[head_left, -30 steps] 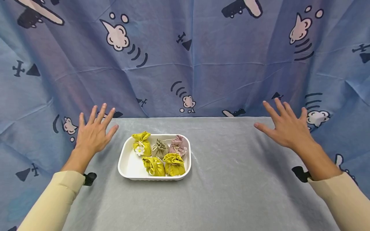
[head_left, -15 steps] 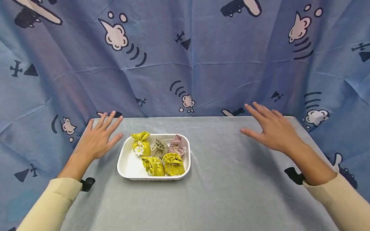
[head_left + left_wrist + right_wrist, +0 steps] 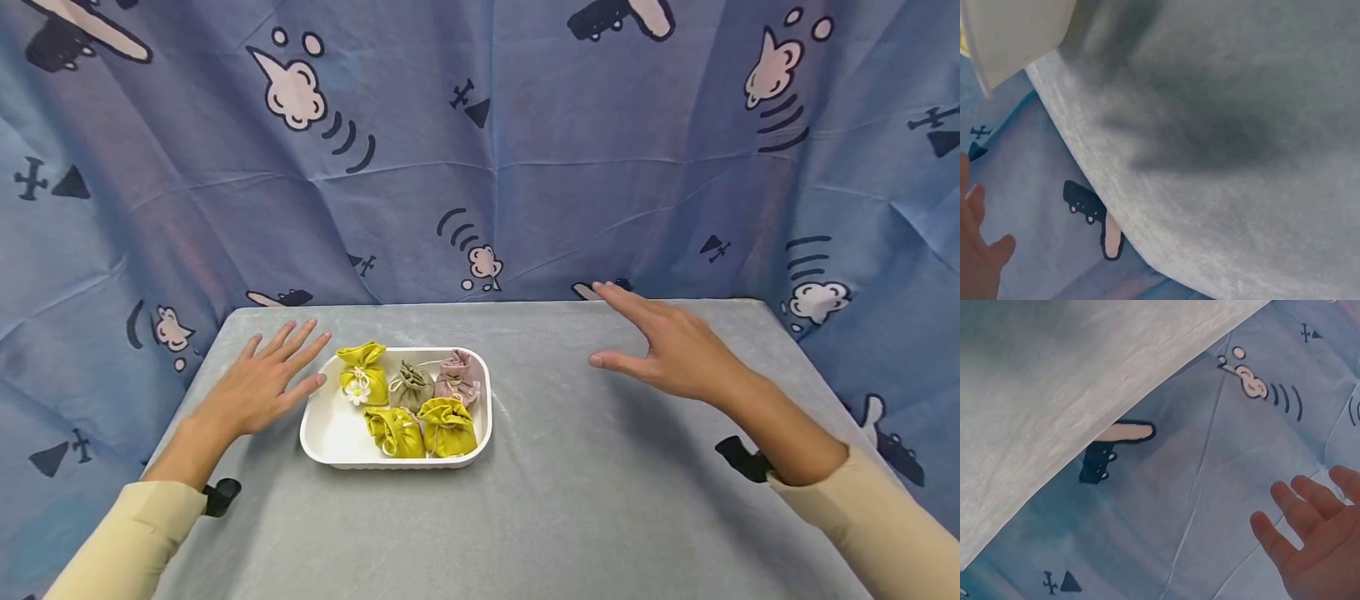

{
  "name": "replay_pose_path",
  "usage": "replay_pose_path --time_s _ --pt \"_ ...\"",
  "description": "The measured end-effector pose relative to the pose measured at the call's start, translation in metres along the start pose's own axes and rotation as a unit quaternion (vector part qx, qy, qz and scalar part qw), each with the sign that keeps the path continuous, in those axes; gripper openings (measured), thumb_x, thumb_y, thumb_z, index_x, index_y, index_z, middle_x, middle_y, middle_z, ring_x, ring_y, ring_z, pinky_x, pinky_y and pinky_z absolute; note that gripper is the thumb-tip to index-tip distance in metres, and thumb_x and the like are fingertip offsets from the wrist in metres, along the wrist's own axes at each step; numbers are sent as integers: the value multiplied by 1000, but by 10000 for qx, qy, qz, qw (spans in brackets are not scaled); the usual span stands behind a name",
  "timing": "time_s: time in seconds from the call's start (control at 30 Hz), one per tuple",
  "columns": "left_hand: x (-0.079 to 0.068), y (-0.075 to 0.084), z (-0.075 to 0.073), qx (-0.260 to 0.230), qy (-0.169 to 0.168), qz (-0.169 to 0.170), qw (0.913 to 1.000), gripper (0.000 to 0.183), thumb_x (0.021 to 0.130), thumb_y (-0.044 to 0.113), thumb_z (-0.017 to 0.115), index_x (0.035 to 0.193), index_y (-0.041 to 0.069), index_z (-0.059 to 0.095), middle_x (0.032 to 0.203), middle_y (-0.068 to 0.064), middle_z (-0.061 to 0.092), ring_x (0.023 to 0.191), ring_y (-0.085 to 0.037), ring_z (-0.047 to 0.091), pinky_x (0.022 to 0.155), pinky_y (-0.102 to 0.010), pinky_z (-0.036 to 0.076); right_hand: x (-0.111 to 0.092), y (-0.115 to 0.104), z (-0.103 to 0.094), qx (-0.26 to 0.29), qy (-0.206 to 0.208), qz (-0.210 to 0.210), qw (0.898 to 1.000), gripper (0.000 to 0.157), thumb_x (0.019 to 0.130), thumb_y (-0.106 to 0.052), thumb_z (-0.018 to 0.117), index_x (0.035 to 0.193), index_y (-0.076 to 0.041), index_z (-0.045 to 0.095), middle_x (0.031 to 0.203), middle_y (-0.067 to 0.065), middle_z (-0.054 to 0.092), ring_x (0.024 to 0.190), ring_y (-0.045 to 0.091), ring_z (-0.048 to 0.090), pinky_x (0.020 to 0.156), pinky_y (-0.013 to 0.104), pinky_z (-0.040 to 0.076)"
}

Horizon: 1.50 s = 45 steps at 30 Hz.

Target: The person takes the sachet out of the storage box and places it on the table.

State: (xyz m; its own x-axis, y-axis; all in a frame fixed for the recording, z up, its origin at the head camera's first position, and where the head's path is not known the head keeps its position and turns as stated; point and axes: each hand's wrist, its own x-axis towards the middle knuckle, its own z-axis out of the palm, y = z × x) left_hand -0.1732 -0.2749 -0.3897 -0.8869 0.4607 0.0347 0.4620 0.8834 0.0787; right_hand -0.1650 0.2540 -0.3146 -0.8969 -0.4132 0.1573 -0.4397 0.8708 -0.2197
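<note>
A white tray [image 3: 330, 433] on the grey table holds several small drawstring pouches. At its back left stands a yellow pouch [image 3: 365, 379] with a white flower; beside it are an olive-grey pouch [image 3: 412, 388] and a pink pouch [image 3: 456, 377]. Two more yellow pouches, a left one [image 3: 396, 433] and a right one [image 3: 448, 427], lie along the front. My left hand [image 3: 258, 382], fingers spread, hovers by the tray's left end and holds nothing. Over the right part of the table is my right hand [image 3: 678, 350], empty, thumb apart from its extended fingers.
The grey table [image 3: 570, 500] reaches back to a blue patterned curtain [image 3: 570, 150], which also hangs at both sides. A black wrist strap piece shows below each sleeve. In the left wrist view the tray's wall [image 3: 1019, 37] fills the upper left corner.
Both hands have come inward and lower: the left toward the tray's left end, the right leftward over the table, its fingers drawing closer together. The tray and pouches have stayed put.
</note>
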Motion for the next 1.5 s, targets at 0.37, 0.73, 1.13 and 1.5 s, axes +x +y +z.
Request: replay_pose_path --time_s 0.37,0.73,1.13,1.5 --pt "-17 1 15 -23 -98 217 9997 66 103 51 45 159 20 29 163 -11 26 147 -41 25 110 -68 19 7 -19 15 1333 -288 -657 9885 87 87 -46 75 158 -24 30 157 8 39 126 30 56 98 57 46" --pt "-19 5 23 10 -53 387 9992 66 102 51 47 158 20 30 162 -10 28 146 -39 28 110 -68 21 11 -40 27 1802 -444 -1091 9766 84 84 -43 78 155 -21 38 152 1 46 135 22 49 103 50 45" --pt "-23 5 27 -32 83 519 9986 68 101 51 50 158 20 31 161 -9 31 145 -38 30 109 -67 23 17 -64 51 2595 -826 -1404 9519 77 85 -35 79 151 -19 44 145 2 54 132 17 52 106 45 44" --pt "-23 4 34 -123 211 523 9983 71 100 49 52 159 18 29 161 -7 31 145 -38 31 108 -67 24 22 -87 76 3068 -1311 -1602 9290 74 87 -34 77 149 -11 46 147 4 52 130 18 54 107 44 42"
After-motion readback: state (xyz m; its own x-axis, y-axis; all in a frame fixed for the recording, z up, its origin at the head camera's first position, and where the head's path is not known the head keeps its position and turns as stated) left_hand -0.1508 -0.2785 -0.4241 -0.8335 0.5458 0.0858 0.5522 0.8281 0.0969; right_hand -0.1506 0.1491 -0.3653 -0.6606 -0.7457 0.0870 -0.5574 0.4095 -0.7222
